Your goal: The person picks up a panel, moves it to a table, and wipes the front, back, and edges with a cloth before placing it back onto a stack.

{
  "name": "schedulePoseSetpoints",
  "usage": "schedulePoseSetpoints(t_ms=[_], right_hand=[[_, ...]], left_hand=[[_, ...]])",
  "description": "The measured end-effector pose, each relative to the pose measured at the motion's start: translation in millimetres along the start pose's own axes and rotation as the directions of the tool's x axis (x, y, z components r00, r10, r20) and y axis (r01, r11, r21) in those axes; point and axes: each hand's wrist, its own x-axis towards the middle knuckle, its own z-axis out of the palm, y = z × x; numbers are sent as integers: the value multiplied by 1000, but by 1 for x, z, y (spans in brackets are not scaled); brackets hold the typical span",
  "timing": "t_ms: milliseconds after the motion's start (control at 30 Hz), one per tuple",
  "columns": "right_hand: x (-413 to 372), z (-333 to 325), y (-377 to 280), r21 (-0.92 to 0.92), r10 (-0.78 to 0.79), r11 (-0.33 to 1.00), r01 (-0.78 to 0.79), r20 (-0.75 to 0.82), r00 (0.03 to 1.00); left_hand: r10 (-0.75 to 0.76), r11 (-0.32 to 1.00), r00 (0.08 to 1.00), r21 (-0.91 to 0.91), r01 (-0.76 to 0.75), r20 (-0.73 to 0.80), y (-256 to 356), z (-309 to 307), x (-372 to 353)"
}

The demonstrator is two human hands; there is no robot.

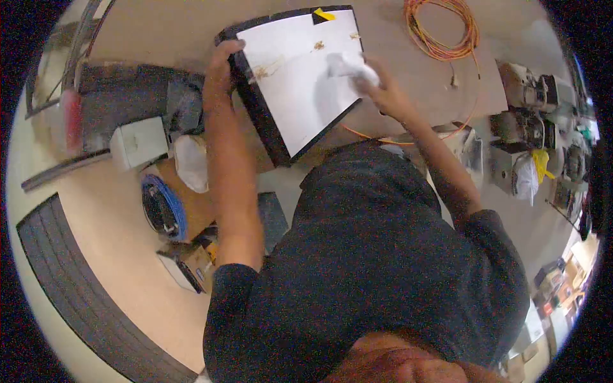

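A white panel with a black border (294, 70) lies tilted on the brown table, with brownish smudges on its white face and a yellow strip (324, 15) on its top edge. My left hand (223, 56) grips the panel's upper left edge, fingertips over the border. My right hand (383, 92) is closed on a crumpled white cloth (350, 66) at the panel's right side. The cloth overlaps the white face and is slightly blurred.
A coiled orange cord (440, 29) lies on the table (389, 32) at the upper right, its loose end trailing to the front edge. Below left are a white box (140, 142) and a blue cable coil (171, 207). Equipment and bags (527, 177) line the right.
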Motion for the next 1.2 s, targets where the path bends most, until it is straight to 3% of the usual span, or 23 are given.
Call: schedulePoseSetpoints(t_ms=[33, 100, 200, 333, 400, 567, 633, 700, 733, 800, 833, 867, 933, 967, 1033, 1067, 1100, 1133, 1167, 1200], right_hand=[[2, 4, -10, -45, -4, 999, 5, 36, 999], [14, 17, -13, -229, -88, 962, 149, 259, 962], [9, 45, -11, -219, -190, 937, 273, 338, 922], [-4, 33, -15, -125, -132, 975, 186, 350, 927], [-6, 35, 2, -132, -226, 951, 279, 318, 921], [3, 21, 21, -214, -56, 965, 151, 393, 918], [7, 3, 19, -202, 199, 966, -161, 184, 962], [39, -7, 98, -25, 386, 923, -385, 32, 922], [55, -21, 140, -119, 251, 957, -264, -114, 961], [60, -48, 145, -316, 135, 925, -210, -244, 960], [61, -69, 121, -400, 164, 879, -260, -258, 952], [65, -75, 140, -397, 168, 879, -263, -259, 951], [81, -90, 193, -711, -287, 703, -5, -290, 913], [83, -93, 183, -709, -285, 705, -9, -294, 912], [89, -89, 138, -628, -44, 774, -75, -173, 984], [98, -81, 140, -626, -41, 776, -80, -177, 983], [101, -67, 149, -366, 4, 928, -73, -184, 983], [111, -58, 153, -73, 48, 995, -62, -176, 983], [116, -49, 140, -72, 47, 996, -61, -178, 983], [118, -40, 117, 150, 46, 989, -16, -203, 978]], left_hand=[[16, 999, 1000, 40, -17, 26, 8, 8, -9], [64, 997, 998, 36, -65, 20, 18, 21, -21], [155, 987, 985, 35, -158, 82, 17, 15, -20], [155, 987, 987, 43, -157, 50, 16, 21, -31], [293, 956, 917, -64, -286, 271, 15, 18, -35], [301, 952, 902, -52, -300, 308, 7, 9, -34], [307, 950, 890, -52, -308, 338, 13, 12, -37], [308, 950, 880, -61, -308, 361, 15, 11, -36], [314, 947, 870, -61, -315, 379, 15, 8, -34], [311, 947, 862, -58, -315, 401, 16, 6, -32], [291, 952, 875, -25, -306, 387, 18, 8, -30], [264, 958, 891, 12, -288, 369, 19, 9, -30], [283, 956, 887, -30, -293, 364, 16, 13, -26], [304, 952, 884, -73, -298, 354, 15, 15, -25], [275, 960, 897, -45, -277, 347, 18, 16, -28], [251, 966, 908, -21, -259, 336, 19, 16, -27], [250, 966, 906, -19, -259, 341, 12, 12, -36], [259, 962, 898, -16, -271, 356, 11, 10, -35], [269, 959, 890, -13, -285, 369, 11, 9, -33], [270, 958, 889, -12, -286, 369, 15, 12, -37]])
